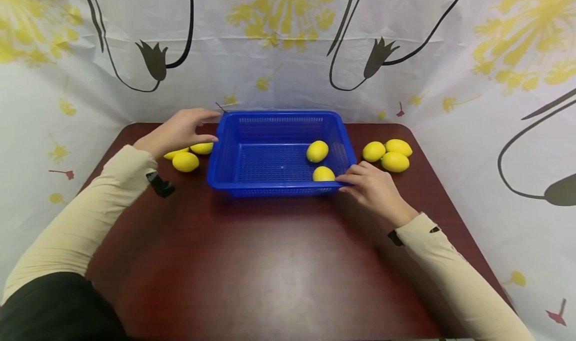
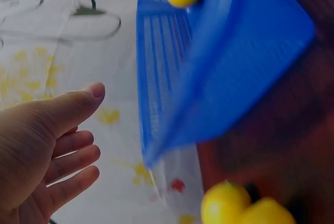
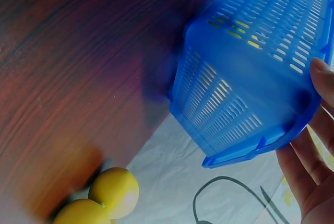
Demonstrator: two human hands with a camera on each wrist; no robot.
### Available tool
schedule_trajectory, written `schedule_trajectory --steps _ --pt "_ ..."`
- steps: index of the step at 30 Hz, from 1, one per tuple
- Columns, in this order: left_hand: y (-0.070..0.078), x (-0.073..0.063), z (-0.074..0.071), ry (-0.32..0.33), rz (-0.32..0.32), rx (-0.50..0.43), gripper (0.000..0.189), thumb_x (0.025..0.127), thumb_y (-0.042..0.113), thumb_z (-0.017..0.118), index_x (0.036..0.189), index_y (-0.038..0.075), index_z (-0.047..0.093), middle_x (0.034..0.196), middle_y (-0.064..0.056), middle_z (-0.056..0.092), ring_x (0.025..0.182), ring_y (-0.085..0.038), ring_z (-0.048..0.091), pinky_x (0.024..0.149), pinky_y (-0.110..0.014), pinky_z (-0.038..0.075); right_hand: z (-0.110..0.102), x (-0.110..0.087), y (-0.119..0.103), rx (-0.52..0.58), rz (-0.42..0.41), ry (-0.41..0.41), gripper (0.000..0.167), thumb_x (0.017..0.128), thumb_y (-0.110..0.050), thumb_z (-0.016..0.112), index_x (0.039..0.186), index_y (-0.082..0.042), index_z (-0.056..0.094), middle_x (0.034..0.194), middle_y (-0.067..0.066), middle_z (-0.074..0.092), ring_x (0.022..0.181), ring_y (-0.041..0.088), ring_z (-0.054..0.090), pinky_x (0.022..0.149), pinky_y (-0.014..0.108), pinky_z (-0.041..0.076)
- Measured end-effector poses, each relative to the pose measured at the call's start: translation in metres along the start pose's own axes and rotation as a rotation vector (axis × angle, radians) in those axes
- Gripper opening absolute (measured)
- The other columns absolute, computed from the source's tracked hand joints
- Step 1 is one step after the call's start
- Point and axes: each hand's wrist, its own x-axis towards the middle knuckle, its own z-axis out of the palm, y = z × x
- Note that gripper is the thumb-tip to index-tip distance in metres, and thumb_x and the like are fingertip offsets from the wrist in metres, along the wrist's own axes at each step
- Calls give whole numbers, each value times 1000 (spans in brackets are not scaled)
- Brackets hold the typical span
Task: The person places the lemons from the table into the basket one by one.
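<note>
Blue basket: between both hands. Right hand: pinching rim corner. Left hand: fingers spread, near opposite rim, apparently not touching. Lemons: two inside, near right hand; more outside, near each hand. Step, seemingly: gripping basket. Next, probably: left-hand rim grip.

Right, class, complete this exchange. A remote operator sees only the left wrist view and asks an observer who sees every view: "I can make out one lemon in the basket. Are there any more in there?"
Observer: Yes, the head view shows a second lemon in the blue basket, toward its near side.
Operator: And where is the right hand?
Observer: It grips the basket at the near right corner.
Operator: Anything lying on the table beyond that side?
Observer: Yes, three lemons sit grouped together to the right of the basket.
</note>
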Motion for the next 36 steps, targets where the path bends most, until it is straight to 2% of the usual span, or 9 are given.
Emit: schedule_trajectory --steps 7,11,15,18,23,31,36 --pt "-31 -28 13 -38 -116 -12 63 91 22 72 144 -3 46 140 -27 55 124 -42 55 104 -58 45 -2 0 -2 -32 -13 -14 22 80 -19 82 101 -18 78 86 -4 69 79 14 55 61 30 51" --pt "-50 -39 25 -35 -168 -29 63 91 22 72 142 -6 47 139 -28 54 127 -43 53 108 -58 41 -4 0 -3 -41 -20 -13 22 80 -18 82 101 -17 77 86 -3 68 78 14 54 60 30 51" --pt "-62 -46 36 -43 -212 -10 62 90 22 73 139 -8 49 137 -30 55 126 -45 52 108 -59 41 -6 -2 -5 -42 -23 -12 22 79 -18 83 101 -16 78 85 -3 68 78 14 54 60 31 51" --pt "-65 -49 43 -46 -260 46 65 88 28 75 136 -9 51 134 -32 56 119 -45 55 103 -59 44 -6 -4 -7 -47 -23 -12 23 79 -18 83 101 -16 78 85 -2 68 78 14 55 60 31 52" --pt "-64 -53 54 -11 -314 118 68 85 36 77 129 -11 56 121 -32 60 105 -42 60 94 -57 49 -5 -7 -9 -63 -12 -19 24 78 -19 83 102 -16 78 86 -3 69 79 14 56 60 30 52" --pt "-60 -54 66 11 -326 140 68 82 42 78 120 -12 61 109 -31 64 86 -37 58 80 -50 50 -6 -8 -13 -69 4 -35 24 79 -20 83 102 -18 78 87 -4 68 79 13 56 60 29 51" --pt "-60 -53 72 46 -306 145 52 80 42 80 95 -4 64 84 -19 60 72 -29 50 66 -41 44 -6 -8 -14 -74 2 -30 25 78 -20 83 103 -18 78 87 -4 68 79 13 55 59 29 50"
